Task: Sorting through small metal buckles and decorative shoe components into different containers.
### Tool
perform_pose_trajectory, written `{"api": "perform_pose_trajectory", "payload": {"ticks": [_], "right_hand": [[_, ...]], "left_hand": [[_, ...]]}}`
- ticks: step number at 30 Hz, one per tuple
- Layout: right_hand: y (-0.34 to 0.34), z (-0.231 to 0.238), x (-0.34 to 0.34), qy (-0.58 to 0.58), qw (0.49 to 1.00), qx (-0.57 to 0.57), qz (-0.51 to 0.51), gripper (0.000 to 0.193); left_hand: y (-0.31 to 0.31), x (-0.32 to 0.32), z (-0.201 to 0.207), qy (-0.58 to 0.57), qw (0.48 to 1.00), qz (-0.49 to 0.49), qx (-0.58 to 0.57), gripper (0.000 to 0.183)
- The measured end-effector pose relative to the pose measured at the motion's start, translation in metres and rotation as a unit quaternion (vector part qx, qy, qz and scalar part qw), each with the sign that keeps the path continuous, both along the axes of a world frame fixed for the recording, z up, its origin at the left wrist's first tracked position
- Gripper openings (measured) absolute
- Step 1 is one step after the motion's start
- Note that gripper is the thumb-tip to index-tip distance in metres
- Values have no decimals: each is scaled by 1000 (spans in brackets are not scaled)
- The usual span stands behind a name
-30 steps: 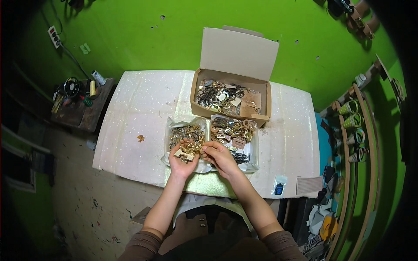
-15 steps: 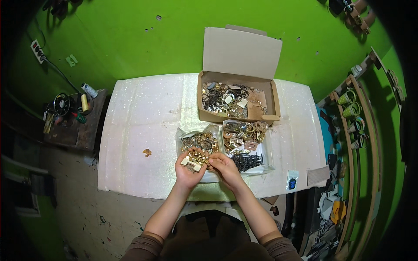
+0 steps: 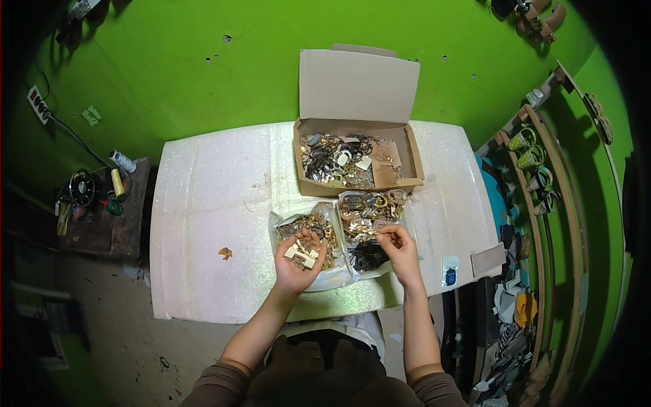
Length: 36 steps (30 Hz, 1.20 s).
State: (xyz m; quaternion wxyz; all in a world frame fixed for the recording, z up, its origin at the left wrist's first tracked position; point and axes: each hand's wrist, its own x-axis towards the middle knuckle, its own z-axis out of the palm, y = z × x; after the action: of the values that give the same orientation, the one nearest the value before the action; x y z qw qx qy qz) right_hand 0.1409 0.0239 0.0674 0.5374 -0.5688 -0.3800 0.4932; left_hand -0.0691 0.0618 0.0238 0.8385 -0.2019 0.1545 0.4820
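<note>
My left hand (image 3: 293,277) is palm up and cupped, with gold-coloured metal fittings (image 3: 302,256) lying in it, one of them a broad pale-gold piece. It hovers over the near part of the left tray (image 3: 273,222), which holds a heap of small metal fittings. Thumb and fingers pinched, my right hand (image 3: 401,254) hangs over the right tray (image 3: 411,227). Whatever sits between its fingertips is too small to make out. In that tray lie buckles and rings (image 3: 369,205) at the far side and a pile of black pieces (image 3: 367,256) at the near side.
Behind the trays stands an open cardboard box (image 3: 359,87) full of mixed fittings. A brown scrap (image 3: 225,253) lies on the white sparkly table (image 3: 203,197). At the right edge are a small blue-and-black packet (image 3: 449,271) and a grey card (image 3: 487,259). A side table (image 3: 129,227) holds thread spools.
My right hand has left my left palm and moved right, over the right tray, fingers still pinched. My left hand stays cupped around the fittings. The whole view has shifted slightly.
</note>
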Motion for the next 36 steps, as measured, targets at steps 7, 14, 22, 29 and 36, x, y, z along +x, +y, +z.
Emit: {"api": "perform_pose_trajectory", "payload": {"ticks": [7,14,22,29,36], "right_hand": [[-3,-29,36,-154,987,-7,-51,8],[27,-52,58,-224,974,-39,18,8],[59,-55,61,-116,975,-82,173,9],[63,-86,47,-171,974,-51,142,9],[60,-96,51,-372,918,-4,140,11]], "left_hand": [[-1,3,-6,-1,999,38,17,7],[-2,21,-3,-2,998,61,5,7],[-13,48,5,13,991,136,-6,7],[-22,66,10,24,981,191,-10,4],[-37,72,9,51,967,248,-17,6]]}}
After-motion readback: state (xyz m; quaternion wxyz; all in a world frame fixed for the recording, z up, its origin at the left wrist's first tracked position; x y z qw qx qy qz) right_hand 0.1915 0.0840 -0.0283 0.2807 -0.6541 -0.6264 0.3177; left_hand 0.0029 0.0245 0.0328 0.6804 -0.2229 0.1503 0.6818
